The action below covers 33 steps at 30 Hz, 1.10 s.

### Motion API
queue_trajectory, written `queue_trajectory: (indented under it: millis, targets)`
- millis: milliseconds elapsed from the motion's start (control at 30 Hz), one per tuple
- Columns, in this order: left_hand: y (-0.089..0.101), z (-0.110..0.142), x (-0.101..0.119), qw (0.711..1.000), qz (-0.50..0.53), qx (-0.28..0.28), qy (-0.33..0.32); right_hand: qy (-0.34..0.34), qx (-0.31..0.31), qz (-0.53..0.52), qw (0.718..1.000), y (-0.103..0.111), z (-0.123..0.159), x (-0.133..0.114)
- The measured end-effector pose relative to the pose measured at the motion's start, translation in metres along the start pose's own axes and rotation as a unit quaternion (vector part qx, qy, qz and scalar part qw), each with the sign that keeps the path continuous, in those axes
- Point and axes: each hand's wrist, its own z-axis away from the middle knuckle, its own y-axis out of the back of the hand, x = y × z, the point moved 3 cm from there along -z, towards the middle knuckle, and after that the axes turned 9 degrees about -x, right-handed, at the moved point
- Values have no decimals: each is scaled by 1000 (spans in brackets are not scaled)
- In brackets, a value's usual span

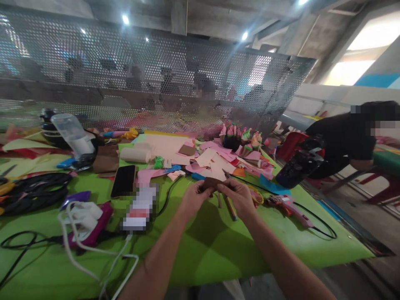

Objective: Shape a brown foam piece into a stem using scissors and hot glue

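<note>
Between my two hands is a small brown piece of craft sheet (213, 181), held up above the green table. My left hand (197, 195) pinches its left side with thumb and finger. At its lower right, my right hand (236, 192) is closed on it too, the fingertips of both hands nearly meeting. Whether it is paper, foam or felt I cannot tell. Under my right hand lies a pencil-like stick (231, 208), partly hidden. Right of that hand rests a pink glue gun (298, 211) with a black cord.
Cut pink and cream sheets (215, 160) pile up ahead, beside a pale roll (136, 153). On the left are a black phone (123, 181), another phone (140, 208) on a white cable, a magenta power strip (103, 223) and a clear bottle (73, 135). A dark bottle (300, 162) stands right.
</note>
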Motion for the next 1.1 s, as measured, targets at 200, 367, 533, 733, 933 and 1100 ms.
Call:
queue_trajectory:
  millis: [200,367,533,733,933,1100]
  targets:
    - [4,-1,0,999,-14,34,1,12,18,-1,1000,5,-1,-5]
    - [2,1,5,1000,4,18,9,9,4,25,1000,1,-1,-4]
    - [6,1,8,999,-6,38,-6,5,27,56,998,19,-9,-2]
    - [15,2,11,994,29,107,-2,36,28,330,943,79,-8,6]
    - [13,2,13,995,40,90,2,-72,-45,551,830,95,11,34]
    - [14,4,12,994,52,100,5,-109,-15,561,820,90,6,35]
